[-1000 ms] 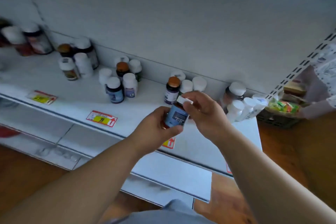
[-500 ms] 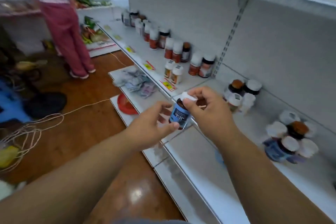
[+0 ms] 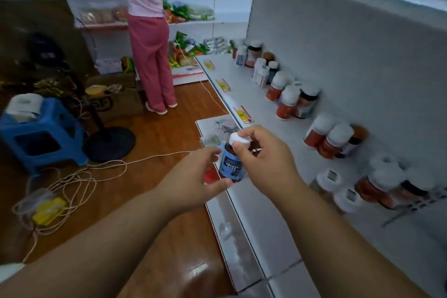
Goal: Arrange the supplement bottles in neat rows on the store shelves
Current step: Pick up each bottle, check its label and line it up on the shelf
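Right hand (image 3: pixel 264 159) closed on the white cap (image 3: pixel 239 139) of a small bottle (image 3: pixel 231 163), fingertips pinching the cap from above and from the side. Left hand (image 3: pixel 193 176) half curled around the same bottle from the left, thumb under its base and fingers against the blue label, so held by both hands. Bottle dark with a blue label, a little tilted, kept in the air just in front of the shelf (image 3: pixel 278 152) edge, not resting on it. Both bare forearms reaching in from the bottom of the view. To the right, on the white shelf, more bottles in loose groups along the back wall: near group (image 3: pixel 377 189) with white caps and red-orange bodies, blurred; middle group (image 3: pixel 336 139) of three, touching each other; next group (image 3: pixel 294 98) further along; far group (image 3: pixel 254 55) near the end of the shelf. Not in straight rows, some standing in front of others. Yellow and red price tags (image 3: pixel 243 113) along the front edge of the shelf. Below, a lower shelf (image 3: pixel 232 225) with something small and unclear on it. Further out on the left, a wooden floor (image 3: pixel 150 133), a thin white cord (image 3: pixel 101 169) lying in loops, a yellow object (image 3: pixel 48 210) beside it, a blue stool (image 3: pixel 41 138) and a black round stand base (image 3: pixel 108 144). At the far end, another person (image 3: pixel 150 38) in pink clothes standing with back turned, facing shelves with packaged goods (image 3: pixel 188 12).
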### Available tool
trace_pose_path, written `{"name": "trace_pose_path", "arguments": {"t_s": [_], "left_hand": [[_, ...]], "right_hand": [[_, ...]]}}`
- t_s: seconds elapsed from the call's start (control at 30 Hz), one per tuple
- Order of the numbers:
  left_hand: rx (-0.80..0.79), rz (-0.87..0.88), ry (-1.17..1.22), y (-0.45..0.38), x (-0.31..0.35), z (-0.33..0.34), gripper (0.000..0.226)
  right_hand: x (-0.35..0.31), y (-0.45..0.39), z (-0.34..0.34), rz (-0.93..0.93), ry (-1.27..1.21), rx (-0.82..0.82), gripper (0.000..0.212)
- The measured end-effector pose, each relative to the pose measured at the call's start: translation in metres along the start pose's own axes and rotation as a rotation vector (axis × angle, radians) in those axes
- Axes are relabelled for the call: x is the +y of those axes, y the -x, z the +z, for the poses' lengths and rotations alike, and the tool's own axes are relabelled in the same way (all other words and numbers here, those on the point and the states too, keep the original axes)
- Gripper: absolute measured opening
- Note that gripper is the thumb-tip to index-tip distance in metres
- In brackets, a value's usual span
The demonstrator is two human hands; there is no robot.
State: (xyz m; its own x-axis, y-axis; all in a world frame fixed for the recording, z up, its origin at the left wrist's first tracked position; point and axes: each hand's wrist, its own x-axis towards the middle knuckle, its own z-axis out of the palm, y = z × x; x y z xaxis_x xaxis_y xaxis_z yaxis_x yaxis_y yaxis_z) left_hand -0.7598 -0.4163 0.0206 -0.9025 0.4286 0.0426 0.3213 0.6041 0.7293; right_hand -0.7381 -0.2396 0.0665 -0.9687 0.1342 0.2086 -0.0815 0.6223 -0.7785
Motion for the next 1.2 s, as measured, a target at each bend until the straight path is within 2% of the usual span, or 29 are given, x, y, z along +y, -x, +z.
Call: {"name": "trace_pose_path", "arguments": {"t_s": [0.23, 0.33, 0.47, 0.6, 0.7, 1.0, 1.1, 1.2], "left_hand": [[0.017, 0.046, 0.004, -0.127, -0.093, -0.070, 0.063], [-0.020, 0.126, -0.099, -0.191, -0.129, -0.101, 0.070], [-0.131, 0.214, -0.267, -0.270, -0.147, -0.124, 0.078], [-0.169, 0.421, -0.413, -0.351, -0.151, -0.118, 0.080], [-0.191, 0.497, -0.509, -0.412, -0.160, -0.100, 0.084], [-0.468, 0.543, -0.707, -0.541, -0.183, -0.076, 0.109], [-0.501, 0.660, -0.694, -0.563, -0.192, -0.067, 0.111], [-0.513, 0.759, -0.663, -0.571, -0.205, -0.061, 0.105]], "right_hand": [[-0.012, -0.142, 0.089, -0.030, 0.007, 0.006, 0.013], [-0.010, -0.199, 0.115, 0.028, 0.041, 0.083, 0.015], [-0.003, -0.255, 0.113, 0.152, 0.090, 0.185, 0.016], [0.023, -0.297, 0.102, 0.244, 0.143, 0.311, 0.022], [0.051, -0.334, 0.106, 0.265, 0.215, 0.385, 0.033], [0.090, -0.439, 0.138, 0.346, 0.337, 0.356, 0.029], [0.093, -0.449, 0.149, 0.383, 0.340, 0.357, 0.033], [0.089, -0.453, 0.159, 0.433, 0.350, 0.428, 0.035]]}}
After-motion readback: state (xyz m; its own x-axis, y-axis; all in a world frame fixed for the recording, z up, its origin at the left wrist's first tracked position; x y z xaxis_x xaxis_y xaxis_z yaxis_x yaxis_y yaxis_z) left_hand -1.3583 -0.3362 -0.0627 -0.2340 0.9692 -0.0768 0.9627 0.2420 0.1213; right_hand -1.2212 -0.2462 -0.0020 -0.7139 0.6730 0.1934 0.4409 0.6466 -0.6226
